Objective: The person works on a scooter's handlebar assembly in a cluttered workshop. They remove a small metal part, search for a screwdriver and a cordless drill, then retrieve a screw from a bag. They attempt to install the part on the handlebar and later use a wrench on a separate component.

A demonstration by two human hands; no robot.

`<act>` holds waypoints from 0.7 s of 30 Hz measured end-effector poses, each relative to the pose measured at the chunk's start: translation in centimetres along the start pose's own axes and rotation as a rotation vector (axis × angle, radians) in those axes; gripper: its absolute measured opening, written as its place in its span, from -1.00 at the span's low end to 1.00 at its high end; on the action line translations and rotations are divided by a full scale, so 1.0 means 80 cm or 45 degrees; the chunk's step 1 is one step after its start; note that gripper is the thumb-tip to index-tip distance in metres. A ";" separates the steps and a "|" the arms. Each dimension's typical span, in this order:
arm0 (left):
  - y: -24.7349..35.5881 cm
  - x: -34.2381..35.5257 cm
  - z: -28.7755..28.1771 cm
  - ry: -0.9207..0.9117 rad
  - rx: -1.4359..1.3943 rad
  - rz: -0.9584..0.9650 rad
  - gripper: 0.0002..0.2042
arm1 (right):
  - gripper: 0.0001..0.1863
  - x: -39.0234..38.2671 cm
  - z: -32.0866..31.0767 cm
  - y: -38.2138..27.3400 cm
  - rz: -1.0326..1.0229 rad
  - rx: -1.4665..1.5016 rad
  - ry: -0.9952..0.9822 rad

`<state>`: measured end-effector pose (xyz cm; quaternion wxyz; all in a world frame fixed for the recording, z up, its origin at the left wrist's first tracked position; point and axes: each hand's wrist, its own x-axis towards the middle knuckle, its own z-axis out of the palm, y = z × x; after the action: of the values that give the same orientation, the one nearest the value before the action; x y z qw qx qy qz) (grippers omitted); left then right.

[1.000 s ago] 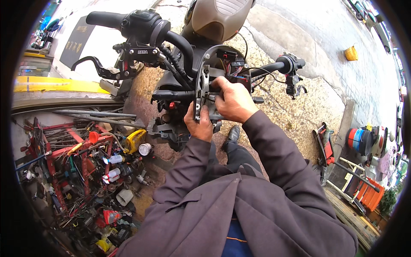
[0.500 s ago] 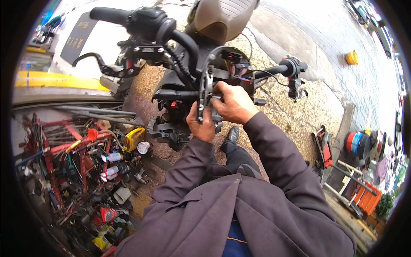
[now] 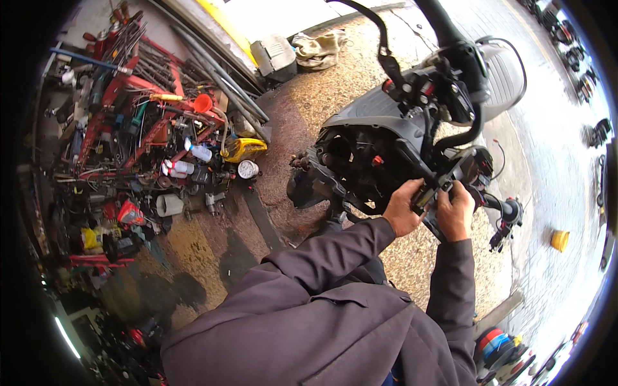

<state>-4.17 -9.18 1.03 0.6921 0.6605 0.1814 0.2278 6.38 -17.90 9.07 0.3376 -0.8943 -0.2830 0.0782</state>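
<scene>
Wearing a dark jacket (image 3: 290, 321), a person reaches both arms fwd, wrists close together, R of centre. The L hand (image 3: 403, 209) pinches the near L edge of a narrow dark part (image 3: 426, 195), thumb on top; the R hand (image 3: 456, 212) pinches its other side, thumb toward the L hand, some fingertips hidden. The part sits btwn the hands, just below the bars of a half-stripped two-wheeler; can't tell if it's fixed there. It looks stiff & prob. light, hard plastic w/ maybe some metal; thin edges or clips could crack if bent, & smooth faces may slip, so best held by its long edges, one hand per side, clear of any wiring. Just beyond: a black handlebar (image 3: 456, 38) w/ a lever (image 3: 367, 16), & a grey body panel (image 3: 370, 122) around a dark cavity w/ a small red piece (image 3: 377, 160) in it. Off L, a heap of tools on a red frame (image 3: 154, 132), w/ an orange funnel (image 3: 203, 103) & a yellow container (image 3: 244, 149) nearby. Farther up, a crumpled cloth (image 3: 318, 50) lies beside a grey box (image 3: 273, 55). Well off R, a yellow bucket (image 3: 559, 240) stands on pavement; parked vehicles (image 3: 570, 48), blurred, line the far edge.
</scene>
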 end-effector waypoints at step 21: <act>0.021 -0.012 -0.030 -0.119 0.052 -0.163 -0.28 | -0.85 -0.033 -0.023 0.001 0.292 0.140 0.073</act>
<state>-6.40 -7.68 2.52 0.6993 0.6715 0.1953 0.1483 4.84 -20.49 10.27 0.3830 -0.9028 -0.1645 0.1060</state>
